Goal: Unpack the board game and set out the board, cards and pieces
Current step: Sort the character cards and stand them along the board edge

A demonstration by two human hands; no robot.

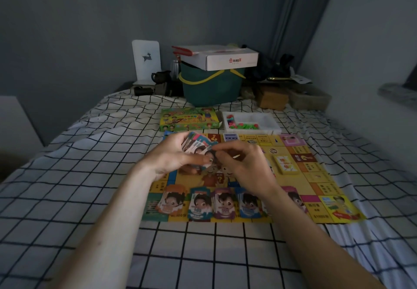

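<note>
On the bed, a white tray (pixel 270 124) holds pink and green pieces (pixel 242 124) beside the game box (pixel 188 119). Five money stacks (pixel 222 203) line the board (pixel 316 175). Both hands, left hand (pixel 171 157) and right hand (pixel 246 164), pinch a fan of notes (pixel 196 144).

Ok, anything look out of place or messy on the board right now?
Nothing stands out. The board lies flat on the bed, money piles sit in a row along its near edge, and both hands hold a fanned stack.

hands (pixel 171 155) with cards (pixel 195 145) over board (pixel 316 182)
</note>
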